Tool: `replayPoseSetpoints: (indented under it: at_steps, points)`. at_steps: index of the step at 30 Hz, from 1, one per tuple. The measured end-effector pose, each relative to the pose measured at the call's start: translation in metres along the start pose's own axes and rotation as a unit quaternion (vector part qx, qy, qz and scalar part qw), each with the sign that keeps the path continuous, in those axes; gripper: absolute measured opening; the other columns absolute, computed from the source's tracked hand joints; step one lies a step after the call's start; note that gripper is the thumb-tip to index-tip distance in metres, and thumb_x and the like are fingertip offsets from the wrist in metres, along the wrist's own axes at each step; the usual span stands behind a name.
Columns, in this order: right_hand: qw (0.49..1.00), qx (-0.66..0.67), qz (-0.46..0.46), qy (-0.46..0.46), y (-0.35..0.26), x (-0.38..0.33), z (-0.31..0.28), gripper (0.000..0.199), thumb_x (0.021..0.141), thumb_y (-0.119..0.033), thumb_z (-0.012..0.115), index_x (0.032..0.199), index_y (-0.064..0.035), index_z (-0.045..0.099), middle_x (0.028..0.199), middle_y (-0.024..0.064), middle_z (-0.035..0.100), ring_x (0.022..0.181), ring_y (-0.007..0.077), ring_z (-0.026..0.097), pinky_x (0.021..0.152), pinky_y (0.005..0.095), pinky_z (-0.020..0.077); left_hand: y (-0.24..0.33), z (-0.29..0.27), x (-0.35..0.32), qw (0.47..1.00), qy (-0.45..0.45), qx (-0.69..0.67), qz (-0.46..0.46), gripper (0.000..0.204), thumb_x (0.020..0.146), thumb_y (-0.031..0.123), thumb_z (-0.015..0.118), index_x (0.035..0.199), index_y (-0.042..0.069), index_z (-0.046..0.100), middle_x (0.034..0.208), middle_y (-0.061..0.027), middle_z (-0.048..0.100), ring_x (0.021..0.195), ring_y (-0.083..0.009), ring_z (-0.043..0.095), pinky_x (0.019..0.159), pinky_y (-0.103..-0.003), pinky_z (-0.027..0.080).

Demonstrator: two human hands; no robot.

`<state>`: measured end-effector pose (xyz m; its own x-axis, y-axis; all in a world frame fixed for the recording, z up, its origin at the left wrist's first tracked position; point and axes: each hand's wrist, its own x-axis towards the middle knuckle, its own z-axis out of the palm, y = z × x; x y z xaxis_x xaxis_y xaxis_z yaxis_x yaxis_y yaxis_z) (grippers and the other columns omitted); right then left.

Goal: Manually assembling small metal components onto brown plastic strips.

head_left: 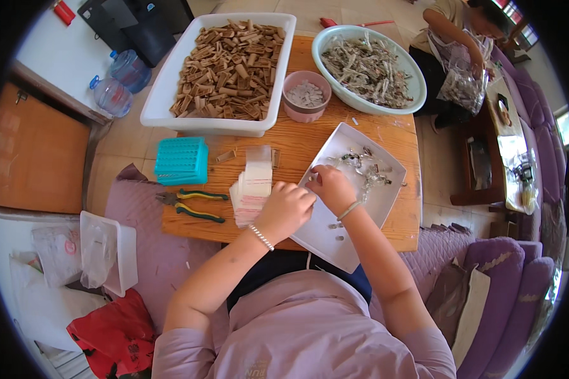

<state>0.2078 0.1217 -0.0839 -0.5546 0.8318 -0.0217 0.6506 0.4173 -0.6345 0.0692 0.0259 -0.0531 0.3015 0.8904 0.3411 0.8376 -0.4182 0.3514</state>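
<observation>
My left hand (287, 211) is over the left edge of a white tray (322, 243), its fingers curled together. Close beside it, my right hand (333, 189) bends over the tray with thumb and fingertips pinched. Whatever is between the fingers of either hand is too small or hidden to make out. Tangled clear strips with small shiny pieces (367, 170) lie in the tray's far half, and a few small metallic pieces (339, 238) lie nearer me. Left of my left hand is a fanned stack of pale paper cards (254, 189) with red marks.
Pliers (199, 197) with green-yellow handles and a turquoise perforated rack (181, 160) lie left on the wooden table (395, 136). Behind stand a white bin (286, 38) of bamboo pieces, a pink bowl (297, 114) and a pale basin (319, 47) of clear packets. Another person (452, 38) works at far right.
</observation>
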Motion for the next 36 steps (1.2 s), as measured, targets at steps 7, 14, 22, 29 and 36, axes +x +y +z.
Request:
replayPoseSetpoints:
  at_steps: [7,14,22,29,36]
  points:
    - [1.000,-0.002,-0.011,-0.029,0.007,0.002,0.012,0.014,0.076,-0.012,0.065,0.086,-0.0030,0.063,0.085,0.0166,0.064,0.079,0.0345,0.062,0.072,0.0413,0.0509,0.031,-0.036,-0.053,0.699,0.181,-0.637,-0.270,0.020,0.082,-0.007,0.063,0.101,-0.004,0.060,0.097,-0.0081,0.064,0.089,-0.0118,0.061,0.084,-0.026,0.049]
    - [0.817,0.560,0.070,-0.120,-0.046,-0.036,-0.034,0.016,0.076,0.007,0.064,0.090,0.0004,0.057,0.083,0.0071,0.059,0.073,0.0147,0.059,0.065,0.0264,0.0499,0.046,-0.043,-0.069,0.683,0.252,-0.646,-0.230,0.023,0.078,-0.013,0.064,0.099,-0.006,0.059,0.100,-0.0113,0.062,0.095,-0.0166,0.061,0.087,-0.029,0.050]
    - [0.711,0.679,-0.017,-0.181,-0.076,-0.074,-0.051,0.024,0.075,0.014,0.065,0.095,0.0013,0.059,0.096,0.0060,0.058,0.087,0.0137,0.058,0.078,0.0270,0.0500,0.058,-0.052,-0.060,0.702,0.246,-0.640,-0.191,0.022,0.078,-0.013,0.064,0.099,-0.007,0.059,0.099,-0.0137,0.062,0.094,-0.0191,0.062,0.084,-0.029,0.052]
    - [0.843,0.517,-0.102,-0.110,-0.092,-0.074,-0.059,0.021,0.075,0.007,0.070,0.094,0.0017,0.064,0.092,0.0079,0.061,0.084,0.0162,0.060,0.076,0.0281,0.0495,0.061,-0.058,-0.061,0.676,0.229,-0.666,-0.217,0.023,0.081,-0.008,0.065,0.103,-0.008,0.059,0.101,-0.0131,0.063,0.092,-0.0176,0.063,0.083,-0.028,0.052]
    - [0.975,0.132,-0.178,0.008,-0.125,-0.086,-0.037,0.017,0.068,0.003,0.075,0.082,0.0002,0.067,0.076,0.0125,0.062,0.070,0.0247,0.061,0.063,0.0321,0.0491,0.058,-0.061,-0.090,0.491,0.149,-0.777,-0.366,0.024,0.091,0.015,0.058,0.109,-0.001,0.065,0.101,-0.0046,0.065,0.087,-0.0081,0.060,0.079,-0.021,0.050]
